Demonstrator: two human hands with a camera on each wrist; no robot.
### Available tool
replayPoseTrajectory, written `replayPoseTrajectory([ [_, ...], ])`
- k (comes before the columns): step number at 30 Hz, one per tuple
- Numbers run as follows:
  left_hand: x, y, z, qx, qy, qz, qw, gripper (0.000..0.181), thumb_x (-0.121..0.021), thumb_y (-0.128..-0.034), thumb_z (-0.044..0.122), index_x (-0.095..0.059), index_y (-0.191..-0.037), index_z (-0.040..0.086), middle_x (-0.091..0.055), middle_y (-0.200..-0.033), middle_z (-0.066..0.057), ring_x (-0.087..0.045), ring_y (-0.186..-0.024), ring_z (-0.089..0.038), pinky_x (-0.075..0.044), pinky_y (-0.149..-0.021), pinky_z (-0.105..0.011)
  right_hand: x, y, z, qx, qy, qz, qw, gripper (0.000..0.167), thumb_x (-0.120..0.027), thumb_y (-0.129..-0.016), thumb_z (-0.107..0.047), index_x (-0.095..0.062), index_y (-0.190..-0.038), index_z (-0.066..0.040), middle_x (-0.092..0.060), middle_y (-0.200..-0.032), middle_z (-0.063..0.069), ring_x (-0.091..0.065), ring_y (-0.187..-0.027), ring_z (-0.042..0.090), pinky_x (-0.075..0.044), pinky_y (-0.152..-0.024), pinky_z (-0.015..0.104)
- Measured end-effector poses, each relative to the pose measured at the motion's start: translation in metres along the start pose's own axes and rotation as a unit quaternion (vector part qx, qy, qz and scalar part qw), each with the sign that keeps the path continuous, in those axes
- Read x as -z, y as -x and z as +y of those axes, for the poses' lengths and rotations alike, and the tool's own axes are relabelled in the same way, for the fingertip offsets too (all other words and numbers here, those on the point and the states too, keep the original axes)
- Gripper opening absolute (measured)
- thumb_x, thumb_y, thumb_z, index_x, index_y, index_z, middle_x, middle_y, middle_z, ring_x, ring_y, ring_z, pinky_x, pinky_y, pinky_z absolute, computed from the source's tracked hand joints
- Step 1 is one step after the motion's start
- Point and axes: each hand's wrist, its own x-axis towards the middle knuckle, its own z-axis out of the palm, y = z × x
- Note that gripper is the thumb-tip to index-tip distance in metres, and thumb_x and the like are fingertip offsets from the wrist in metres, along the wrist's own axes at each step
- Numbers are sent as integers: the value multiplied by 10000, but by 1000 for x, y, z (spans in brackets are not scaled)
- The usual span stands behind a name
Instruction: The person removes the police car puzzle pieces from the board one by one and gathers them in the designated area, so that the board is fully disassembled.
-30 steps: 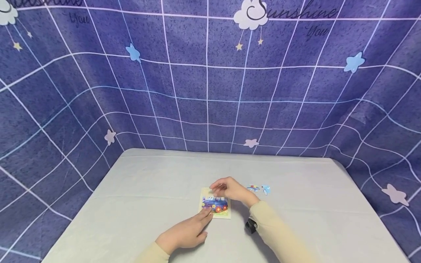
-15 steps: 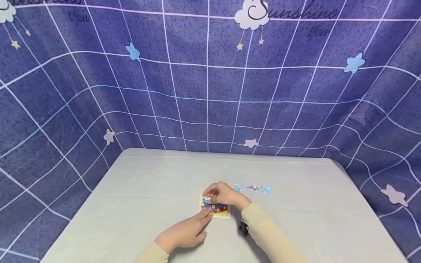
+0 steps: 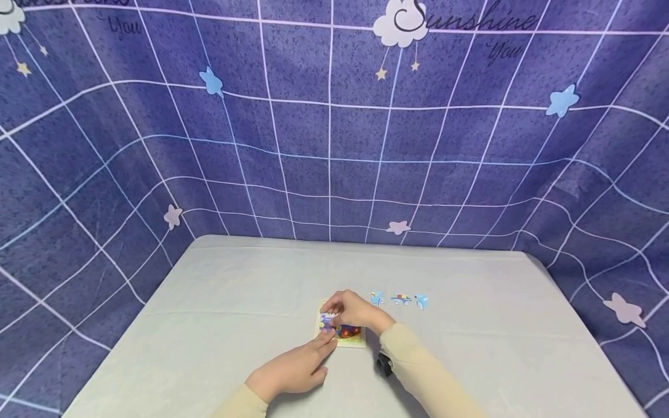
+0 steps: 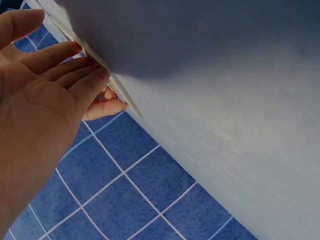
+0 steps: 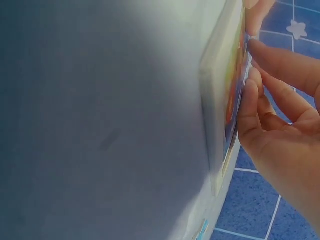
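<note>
A small square puzzle board [image 3: 351,343] with a pale frame and a colourful vehicle picture lies on the table. My left hand [image 3: 294,367] rests its straight fingertips on the board's near left part; in the left wrist view this hand [image 4: 47,95] touches the board's edge [image 4: 131,102]. Over the board's upper part, my right hand [image 3: 354,309] has its fingers bent down, thumb and fingertips pinching a puzzle piece at the picture. In the right wrist view the right hand [image 5: 280,110] reaches the face of the board [image 5: 215,120]; its fingers largely hide that piece.
Right of the board, loose puzzle pieces lie in a row: a light blue one [image 3: 377,298], one with red and yellow [image 3: 401,299] and another light blue one [image 3: 421,301]. The white-covered table [image 3: 235,290] ends at a purple-blue grid curtain [image 3: 292,133].
My right hand has moved left and lower onto the board's picture, uncovering the left loose piece. Over the last half second it barely shifts. My left hand stays in place.
</note>
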Motion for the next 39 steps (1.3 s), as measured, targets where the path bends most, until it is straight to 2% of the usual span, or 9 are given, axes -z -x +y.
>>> replayPoseTrajectory([
  [7,-1,0,0,-34,4,-18,10000,538,-541,-943,178,-424,-1407,-67,-342,-1497,-235,-317,-1398,-321,-324,-1118,-439,0,1,0,73,-313,-49,9995,285,-713,-744,108,-683,-1005,-4,-653,-895,92,-577,-802,136,-499,-716,202],
  [14,0,0,0,-38,13,9,10000,535,-534,-945,180,-423,-1410,-61,-332,-1506,-224,-313,-1401,-314,-322,-1120,-435,2,4,-3,60,-491,26,9988,269,-683,-771,120,-701,-1008,-7,-654,-803,33,-568,-723,117,-490,-658,195],
  [20,0,0,1,-51,36,24,10000,532,-532,-941,169,-425,-1409,-61,-324,-1514,-214,-314,-1400,-317,-317,-1124,-428,7,6,-4,102,-679,91,9976,255,-679,-801,100,-702,-1038,8,-684,-862,131,-613,-756,164,-520,-695,209],
  [24,-1,-1,1,-82,-9,48,10000,532,-532,-940,163,-423,-1412,-57,-319,-1519,-208,-313,-1402,-312,-311,-1129,-413,20,12,-2,75,-801,272,9964,249,-683,-800,88,-692,-1041,29,-684,-877,155,-623,-766,176,-542,-707,240],
  [30,-2,-2,-1,-72,-18,79,9999,521,-533,-941,159,-435,-1404,-60,-327,-1512,-218,-317,-1397,-326,-313,-1126,-426,48,34,9,178,-856,488,9950,234,-659,-780,74,-678,-1013,58,-685,-837,119,-615,-725,117,-555,-676,257],
  [32,-2,-2,-1,-37,-3,63,10000,520,-528,-944,161,-433,-1407,-56,-323,-1515,-213,-312,-1400,-323,-308,-1129,-424,56,42,16,92,-971,541,9938,227,-655,-785,57,-683,-1010,52,-687,-817,94,-624,-704,130,-572,-662,298],
  [34,-2,-2,0,39,49,19,10000,522,-521,-948,164,-425,-1416,-46,-311,-1526,-198,-296,-1410,-310,-294,-1138,-415,63,50,23,-160,-1101,595,9920,222,-658,-795,46,-687,-1015,50,-688,-812,87,-638,-699,169,-585,-659,352],
  [36,-2,-1,0,60,36,11,10000,521,-516,-950,167,-423,-1419,-42,-307,-1530,-192,-292,-1413,-304,-291,-1140,-410,69,57,28,-524,-1242,638,9888,215,-671,-806,35,-687,-1019,58,-688,-815,107,-646,-697,207,-591,-664,399],
  [39,-2,0,0,62,17,22,10000,520,-524,-945,164,-432,-1412,-44,-320,-1525,-191,-300,-1410,-300,-296,-1139,-405,74,68,36,-845,-1316,664,9855,216,-690,-801,39,-678,-1011,90,-685,-822,165,-652,-703,222,-592,-677,407],
])
